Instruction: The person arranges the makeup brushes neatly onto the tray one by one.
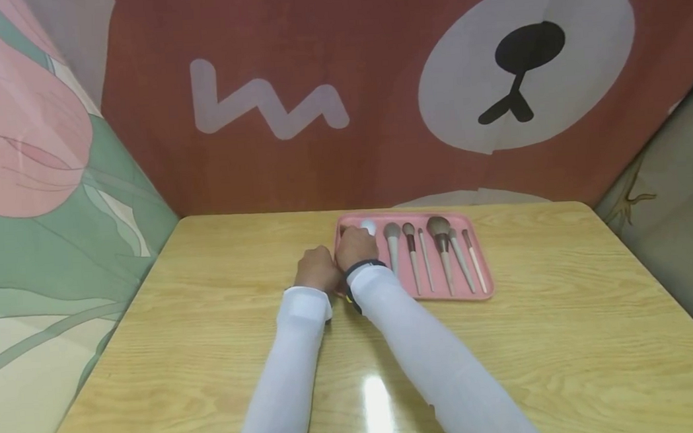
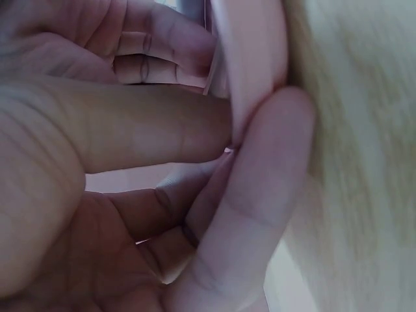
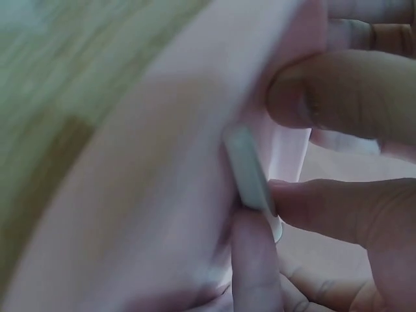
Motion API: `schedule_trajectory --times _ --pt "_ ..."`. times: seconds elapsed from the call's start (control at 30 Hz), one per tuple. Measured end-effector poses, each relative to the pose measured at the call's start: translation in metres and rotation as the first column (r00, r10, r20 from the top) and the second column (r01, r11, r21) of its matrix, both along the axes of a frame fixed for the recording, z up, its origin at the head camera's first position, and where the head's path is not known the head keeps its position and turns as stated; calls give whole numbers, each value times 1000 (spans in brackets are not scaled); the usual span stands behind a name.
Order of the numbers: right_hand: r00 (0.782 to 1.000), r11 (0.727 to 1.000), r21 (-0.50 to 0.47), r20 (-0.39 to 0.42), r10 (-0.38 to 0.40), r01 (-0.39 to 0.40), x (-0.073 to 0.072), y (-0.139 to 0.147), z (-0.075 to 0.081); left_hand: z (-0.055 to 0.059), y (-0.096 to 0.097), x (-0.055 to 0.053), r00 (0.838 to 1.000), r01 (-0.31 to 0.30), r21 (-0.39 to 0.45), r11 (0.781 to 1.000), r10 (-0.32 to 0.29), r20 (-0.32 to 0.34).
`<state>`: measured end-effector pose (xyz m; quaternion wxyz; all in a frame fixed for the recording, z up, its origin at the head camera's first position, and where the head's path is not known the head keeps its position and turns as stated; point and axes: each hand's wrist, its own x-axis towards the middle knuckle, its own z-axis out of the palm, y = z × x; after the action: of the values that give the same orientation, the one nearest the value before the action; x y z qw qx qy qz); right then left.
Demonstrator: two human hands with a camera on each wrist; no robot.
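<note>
A pink tray (image 1: 426,297) holds several makeup brushes (image 1: 440,237) laid side by side, heads toward the far edge. My left hand (image 1: 316,269) is at the tray's left edge; in the left wrist view its thumb and a finger pinch the pink rim (image 2: 253,58). Over the tray's left end is my right hand (image 1: 357,245), hiding what lies under it. In the right wrist view its thumb and a finger pinch the tip of a pale brush handle (image 3: 247,166) close to the rim. A whitish round head (image 1: 368,226) shows just beyond the right hand.
The tray lies near the far edge of a wooden table (image 1: 213,370). Behind it stands a brown wall covering (image 1: 296,173) with a cartoon bear, and a leafy patterned panel (image 1: 33,249) is on the left.
</note>
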<state>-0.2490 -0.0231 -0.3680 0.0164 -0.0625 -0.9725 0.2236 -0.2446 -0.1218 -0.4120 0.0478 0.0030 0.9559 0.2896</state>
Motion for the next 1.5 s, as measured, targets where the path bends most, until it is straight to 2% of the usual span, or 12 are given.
schedule_trajectory --times 0.07,0.13,0.23,0.27,0.4,0.57,0.8,0.9,1.03,1.23,1.37,1.5 --pt "1000 1000 -1 0 2 -2 0 0 0 12 2 8 1000 -5 15 1000 5 31" --pt "1000 1000 2 -2 8 -8 1 1 0 21 4 15 1000 -8 14 1000 8 25" --pt "1000 1000 9 -1 22 -22 1 2 1 41 7 30 999 -14 9 1000 13 35" --pt "1000 999 15 -3 29 -29 2 3 1 44 8 33 1000 -11 2 1000 11 28" --pt "999 999 15 -7 47 -47 3 5 3 48 9 37 1000 -10 -8 1000 10 16" --pt "998 998 3 -31 60 -59 12 16 8 49 10 37 1000 -1 -19 1000 2 25" --pt "997 998 -66 -78 12 -17 23 46 8 46 11 33 999 4 -66 998 -2 34" --pt "991 994 -81 -125 56 -66 27 61 6 46 10 34 1000 0 -67 998 2 31" --pt "969 982 -91 -204 142 -163 36 79 1 46 10 34 999 -2 -55 998 5 53" --pt "911 945 -100 -317 265 -310 55 107 -9 42 12 34 996 1 -60 998 4 90" --pt "876 928 -110 -386 290 -356 68 126 -12 42 12 32 996 7 -66 998 -1 87" --pt "853 923 -115 -437 285 -367 76 145 -8 44 10 30 997 12 -67 998 -7 82"
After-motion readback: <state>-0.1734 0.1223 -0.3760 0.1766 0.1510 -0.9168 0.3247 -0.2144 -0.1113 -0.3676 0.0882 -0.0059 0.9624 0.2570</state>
